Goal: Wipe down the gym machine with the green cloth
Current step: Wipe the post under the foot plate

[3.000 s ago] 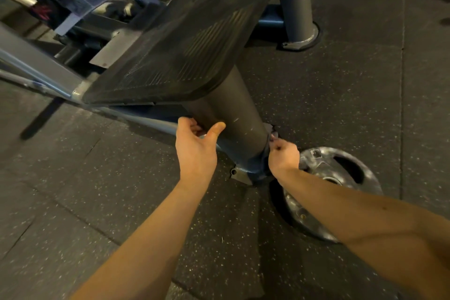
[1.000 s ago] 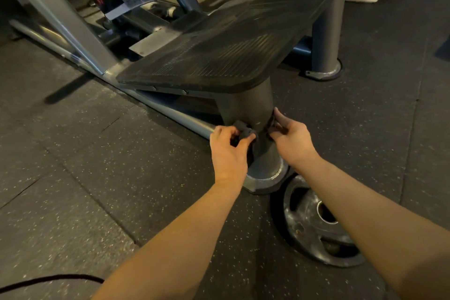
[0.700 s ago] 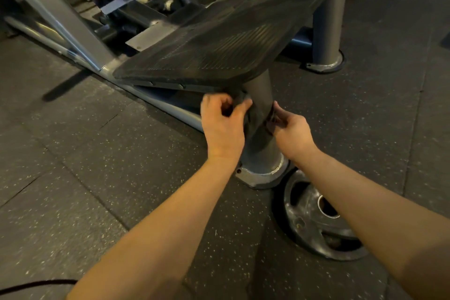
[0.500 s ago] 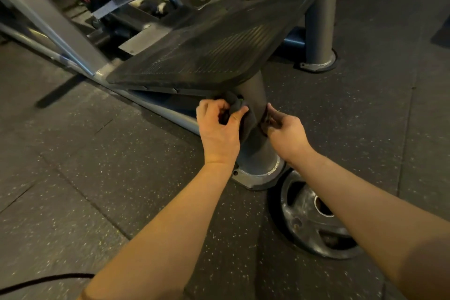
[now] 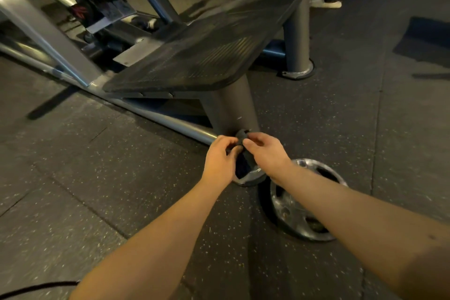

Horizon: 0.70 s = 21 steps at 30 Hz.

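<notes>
The cloth (image 5: 242, 153) looks dark in this dim light and hangs bunched between my two hands, in front of the lower part of the machine's grey round post (image 5: 233, 107). My left hand (image 5: 220, 159) pinches its left side and my right hand (image 5: 266, 153) pinches its right side, knuckles close together. Above the post spreads the tilted black ribbed footplate (image 5: 207, 48). The post's base flange (image 5: 250, 179) shows just under my hands.
A metal weight plate (image 5: 302, 202) lies on the rubber floor right of the post base. A silver frame rail (image 5: 155, 117) runs left along the floor. A second post (image 5: 295, 39) stands behind. Someone's shoes (image 5: 325, 2) are at the back. A black cable (image 5: 36, 287) crosses bottom left.
My hands have come down the post from just under the footplate and drawn together in front of it, the cloth now bunched between them instead of stretched round the post.
</notes>
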Each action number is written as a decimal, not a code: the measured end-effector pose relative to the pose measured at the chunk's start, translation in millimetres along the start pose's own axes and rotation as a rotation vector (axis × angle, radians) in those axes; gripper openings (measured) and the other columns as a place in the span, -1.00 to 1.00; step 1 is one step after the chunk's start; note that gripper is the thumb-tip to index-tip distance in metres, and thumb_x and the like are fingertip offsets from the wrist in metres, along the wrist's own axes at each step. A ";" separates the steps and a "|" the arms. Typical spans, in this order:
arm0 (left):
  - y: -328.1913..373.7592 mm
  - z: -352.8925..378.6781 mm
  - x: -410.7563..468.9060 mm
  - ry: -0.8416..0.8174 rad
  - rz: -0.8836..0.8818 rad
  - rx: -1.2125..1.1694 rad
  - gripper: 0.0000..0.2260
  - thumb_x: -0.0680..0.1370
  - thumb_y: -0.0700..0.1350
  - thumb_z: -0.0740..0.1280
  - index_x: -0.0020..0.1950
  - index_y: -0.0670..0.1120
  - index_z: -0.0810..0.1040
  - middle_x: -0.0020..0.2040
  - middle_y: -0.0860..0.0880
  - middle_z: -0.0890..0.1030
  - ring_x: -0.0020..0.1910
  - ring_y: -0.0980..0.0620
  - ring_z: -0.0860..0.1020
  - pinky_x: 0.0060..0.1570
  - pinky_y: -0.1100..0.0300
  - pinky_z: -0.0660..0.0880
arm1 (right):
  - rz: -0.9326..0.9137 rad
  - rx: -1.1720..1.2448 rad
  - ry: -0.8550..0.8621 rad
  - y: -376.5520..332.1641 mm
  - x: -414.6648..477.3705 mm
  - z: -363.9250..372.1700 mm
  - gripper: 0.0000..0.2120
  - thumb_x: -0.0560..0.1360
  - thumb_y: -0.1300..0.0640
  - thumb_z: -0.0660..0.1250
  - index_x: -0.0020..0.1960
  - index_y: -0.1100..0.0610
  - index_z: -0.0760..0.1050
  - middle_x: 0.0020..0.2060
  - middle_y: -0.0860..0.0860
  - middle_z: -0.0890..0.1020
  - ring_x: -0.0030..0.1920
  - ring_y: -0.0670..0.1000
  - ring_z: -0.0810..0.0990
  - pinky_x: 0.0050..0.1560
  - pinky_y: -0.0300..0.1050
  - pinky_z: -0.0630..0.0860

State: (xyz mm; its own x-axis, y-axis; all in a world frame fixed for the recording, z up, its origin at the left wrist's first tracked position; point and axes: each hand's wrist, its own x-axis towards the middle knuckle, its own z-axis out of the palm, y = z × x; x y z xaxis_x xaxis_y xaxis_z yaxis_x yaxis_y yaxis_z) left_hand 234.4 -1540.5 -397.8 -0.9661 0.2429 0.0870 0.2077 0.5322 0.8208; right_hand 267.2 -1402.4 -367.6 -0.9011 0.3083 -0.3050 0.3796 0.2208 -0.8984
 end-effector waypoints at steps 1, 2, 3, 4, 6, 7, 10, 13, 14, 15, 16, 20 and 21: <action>5.7 -5.3 -0.9 -0.021 0.012 0.003 -0.85 0.63 -0.19 0.35 0.19 -0.09 0.59 0.06 0.06 0.56 0.04 0.16 0.54 0.14 0.24 0.50 | -0.003 0.023 -0.023 -1.8 -2.2 0.1 -0.66 0.63 0.06 0.35 0.37 0.14 0.54 0.17 0.03 0.66 0.19 -0.01 0.61 0.32 0.00 0.53; 9.8 -10.3 -1.2 -0.037 0.006 -0.009 -0.84 0.65 -0.18 0.33 0.22 -0.07 0.59 0.09 0.05 0.57 0.06 0.17 0.54 0.15 0.27 0.48 | 0.007 0.058 -0.041 -3.5 -4.5 0.7 -0.67 0.63 0.05 0.36 0.35 0.13 0.55 0.15 0.03 0.66 0.18 0.00 0.62 0.32 0.03 0.54; 11.4 -14.0 -0.7 -0.045 0.000 -0.014 -0.82 0.65 -0.18 0.32 0.24 -0.07 0.59 0.11 0.05 0.58 0.08 0.17 0.54 0.16 0.27 0.48 | 0.020 0.104 -0.048 -2.9 -5.2 1.2 -0.70 0.62 0.06 0.37 0.32 0.11 0.57 0.13 0.03 0.68 0.17 0.00 0.64 0.31 0.06 0.55; 12.2 -17.5 0.1 -0.046 -0.009 -0.028 -0.82 0.66 -0.18 0.32 0.25 -0.07 0.59 0.12 0.04 0.59 0.09 0.15 0.55 0.18 0.25 0.48 | 0.027 0.144 -0.043 -2.4 -5.1 1.9 -0.74 0.60 0.08 0.40 0.27 0.10 0.59 0.09 0.04 0.69 0.15 0.01 0.66 0.30 0.07 0.57; 9.8 -22.8 1.8 -0.042 -0.022 -0.065 -0.82 0.65 -0.16 0.34 0.24 -0.05 0.60 0.10 0.06 0.61 0.08 0.16 0.56 0.18 0.23 0.49 | 0.020 0.203 -0.028 -4.1 -5.2 3.3 -0.85 0.56 0.12 0.46 0.13 0.08 0.62 -0.01 0.04 0.71 0.09 0.02 0.68 0.20 -0.01 0.61; 7.9 -25.1 3.3 -0.034 -0.029 -0.093 -0.83 0.64 -0.15 0.35 0.22 -0.02 0.61 0.08 0.07 0.62 0.07 0.17 0.57 0.17 0.23 0.51 | 0.018 0.222 -0.018 -6.9 -5.3 3.5 -0.89 0.54 0.13 0.48 0.07 0.07 0.62 -0.06 0.04 0.71 0.05 0.02 0.68 0.12 -0.06 0.63; 7.5 -30.8 8.3 0.085 -0.098 -0.196 -0.81 0.62 -0.08 0.39 0.23 0.00 0.58 0.06 0.10 0.62 0.07 0.17 0.59 0.08 0.27 0.54 | -0.027 0.165 0.144 -18.9 -0.8 -0.8 -0.86 0.51 0.05 0.50 0.01 -0.01 0.57 -0.11 0.02 0.65 -0.06 0.02 0.67 -0.10 -0.10 0.62; 12.1 -38.8 21.9 0.281 -0.207 -0.338 -0.62 0.60 0.00 0.43 0.38 -0.03 0.48 0.15 0.07 0.57 0.10 0.14 0.58 -0.07 0.37 0.49 | -0.192 0.070 0.379 -36.8 7.7 -7.7 -0.83 0.52 0.02 0.45 0.03 -0.08 0.47 0.03 0.01 0.56 0.01 -0.02 0.60 0.06 -0.01 0.62; 12.9 -41.2 28.9 0.300 -0.203 -0.388 -0.60 0.59 0.01 0.43 0.39 -0.02 0.47 0.18 0.06 0.57 0.11 0.13 0.58 -0.05 0.35 0.50 | -0.255 0.037 0.403 -43.4 9.3 -7.1 -0.82 0.54 0.02 0.43 0.08 -0.08 0.47 0.09 0.00 0.53 0.03 -0.10 0.55 0.11 -0.11 0.57; 12.6 -43.0 36.1 0.297 -0.171 -0.400 -0.63 0.59 0.03 0.43 0.36 0.00 0.50 0.18 0.04 0.58 0.11 0.13 0.59 0.00 0.31 0.54 | -0.312 0.011 0.398 -50.0 10.2 -5.2 -0.80 0.56 0.02 0.41 0.15 -0.07 0.47 0.13 -0.03 0.49 0.03 -0.16 0.52 0.09 -0.29 0.51; 12.3 -44.3 41.6 0.290 -0.131 -0.377 -0.70 0.59 0.04 0.42 0.30 0.01 0.55 0.14 0.03 0.61 0.08 0.13 0.60 0.05 0.23 0.57 | -0.353 -0.016 0.380 -55.6 11.4 -1.8 -0.79 0.59 0.02 0.39 0.20 -0.05 0.48 0.14 -0.04 0.46 0.02 -0.21 0.49 0.01 -0.46 0.44; 7.3 -50.2 53.8 0.307 -0.117 -0.315 -0.69 0.58 0.05 0.44 0.26 -0.06 0.60 0.03 0.07 0.66 0.00 0.17 0.62 0.02 0.22 0.58 | -0.420 -0.074 0.423 -58.3 19.9 16.5 -0.85 0.55 0.10 0.44 0.03 0.00 0.48 0.01 -0.04 0.46 -0.09 -0.23 0.47 -0.09 -0.55 0.36; 5.4 -51.2 55.5 0.305 -0.120 -0.308 -0.68 0.57 0.05 0.45 0.26 -0.07 0.60 0.03 0.07 0.66 0.00 0.16 0.62 0.02 0.22 0.58 | -0.411 -0.080 0.441 -51.5 22.1 20.7 -0.83 0.53 0.13 0.46 -0.02 0.02 0.46 -0.04 -0.05 0.46 -0.11 -0.21 0.47 -0.10 -0.50 0.37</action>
State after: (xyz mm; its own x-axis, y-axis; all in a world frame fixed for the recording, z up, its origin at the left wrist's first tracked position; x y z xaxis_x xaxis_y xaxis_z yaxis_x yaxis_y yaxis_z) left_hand 174.1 -1565.6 -359.6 -0.9911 -0.0806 0.1056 0.0808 0.2647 0.9609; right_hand 223.4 -1426.2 -334.6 -0.8118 0.5337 0.2371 0.0487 0.4664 -0.8832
